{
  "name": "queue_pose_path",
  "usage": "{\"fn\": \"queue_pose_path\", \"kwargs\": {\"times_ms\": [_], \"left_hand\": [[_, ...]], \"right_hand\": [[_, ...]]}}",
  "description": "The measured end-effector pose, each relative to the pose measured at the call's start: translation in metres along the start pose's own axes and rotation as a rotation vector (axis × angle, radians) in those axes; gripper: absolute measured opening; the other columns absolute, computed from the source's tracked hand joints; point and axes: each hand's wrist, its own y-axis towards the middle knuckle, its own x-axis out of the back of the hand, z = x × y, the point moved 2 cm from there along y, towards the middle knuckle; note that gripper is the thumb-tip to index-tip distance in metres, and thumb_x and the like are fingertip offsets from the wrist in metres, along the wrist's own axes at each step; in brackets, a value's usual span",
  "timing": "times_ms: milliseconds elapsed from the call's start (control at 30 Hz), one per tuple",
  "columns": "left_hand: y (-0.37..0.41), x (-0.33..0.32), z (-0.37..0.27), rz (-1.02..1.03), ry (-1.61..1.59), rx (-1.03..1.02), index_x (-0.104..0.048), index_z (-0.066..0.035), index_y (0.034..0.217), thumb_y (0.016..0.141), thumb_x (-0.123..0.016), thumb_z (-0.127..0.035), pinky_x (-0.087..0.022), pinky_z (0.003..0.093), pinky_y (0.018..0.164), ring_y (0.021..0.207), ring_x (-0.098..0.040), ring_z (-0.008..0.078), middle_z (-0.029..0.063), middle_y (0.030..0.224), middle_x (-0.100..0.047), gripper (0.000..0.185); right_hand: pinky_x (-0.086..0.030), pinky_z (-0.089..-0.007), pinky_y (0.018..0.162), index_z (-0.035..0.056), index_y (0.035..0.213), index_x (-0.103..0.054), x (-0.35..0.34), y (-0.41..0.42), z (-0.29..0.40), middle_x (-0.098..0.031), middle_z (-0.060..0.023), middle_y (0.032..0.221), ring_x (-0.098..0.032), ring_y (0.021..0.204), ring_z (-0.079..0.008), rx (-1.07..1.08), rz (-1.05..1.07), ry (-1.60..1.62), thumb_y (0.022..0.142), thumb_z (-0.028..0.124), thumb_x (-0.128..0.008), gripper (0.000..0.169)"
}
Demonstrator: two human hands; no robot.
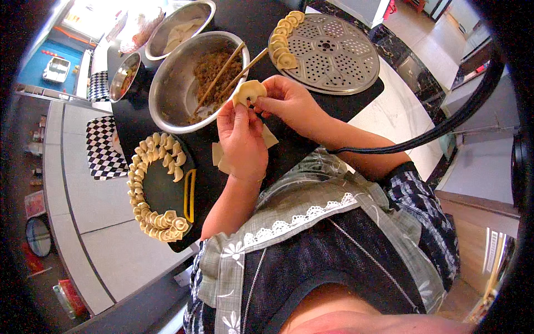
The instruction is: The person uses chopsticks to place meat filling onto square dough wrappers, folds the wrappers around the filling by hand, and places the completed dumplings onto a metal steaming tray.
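Note:
Between my left hand [244, 137] and my right hand [288, 100] is a pale folded dumpling [249, 91], pinched by the fingertips of both. It is bent into a ring shape with a small gap at its lower side. Just beyond my hands stands a large steel bowl [169, 98] with brown minced filling [210, 67] in it. A pair of wooden chopsticks [221, 77] leans in the filling, ends over the rim. Some flat dough wrappers [269, 137] lie under my left hand, partly hidden by it.
A perforated steel steamer plate [333, 54] at the upper right bears a curved row of dumplings [281, 37]. At left, a dark board [162, 183] with a yellow handle [190, 196] carries a ring of many dumplings [137, 167]. Farther off are a bowl of wrappers [183, 33] and a smaller bowl [125, 77].

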Motion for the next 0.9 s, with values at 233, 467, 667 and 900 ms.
{"fn": "queue_pose_path", "kwargs": {"times_ms": [233,467,667,900], "left_hand": [[0.011,0.010,0.004,-0.004,0.072,-0.016,-0.049,-0.006,0.109,0.093,-0.048,-0.013,-0.047,0.0264,0.070,0.082,-0.055,0.0124,0.0044,0.091,-0.056,0.017],[0.005,0.002,0.009,0.045,0.084,0.049,-0.051,-0.005,0.104,0.096,-0.044,-0.026,-0.041,0.0217,0.064,0.073,-0.050,0.0074,0.0020,0.093,-0.057,0.024],[0.009,0.008,0.014,0.047,0.266,-0.013,-0.051,-0.005,0.097,0.096,-0.043,-0.024,-0.040,0.0219,0.059,0.067,-0.049,0.0074,0.0018,0.085,-0.056,0.020],[0.026,-0.003,0.026,0.159,0.992,-0.267,-0.052,-0.002,0.082,0.094,-0.046,-0.020,-0.039,0.0229,0.053,0.059,-0.046,0.0071,0.0026,0.068,-0.053,0.023]], "right_hand": [[-0.048,-0.0227,0.066,0.0030,0.097,-0.052,-0.017,0.014,-0.023,-0.058,-0.0024,0.085,-0.056,0.074,-0.0085,0.103,-0.137,-0.009,0.083,0.013,-0.065,0.021],[-0.046,-0.0201,0.057,0.0047,0.096,-0.051,-0.019,0.010,-0.032,-0.056,-0.0003,0.080,-0.054,0.068,-0.0064,0.041,-0.085,0.064,0.085,0.015,-0.062,0.018],[-0.049,-0.0248,0.069,0.0013,0.111,-0.047,-0.002,0.005,-0.021,-0.058,-0.0043,0.093,-0.056,0.080,-0.0107,0.069,0.027,0.006,0.084,0.013,-0.064,0.034],[-0.048,-0.0240,0.076,0.0000,0.114,-0.052,0.031,0.006,-0.012,-0.060,-0.0045,0.100,-0.057,0.089,-0.0094,0.028,0.005,-0.099,0.085,0.018,-0.063,0.036]]}}
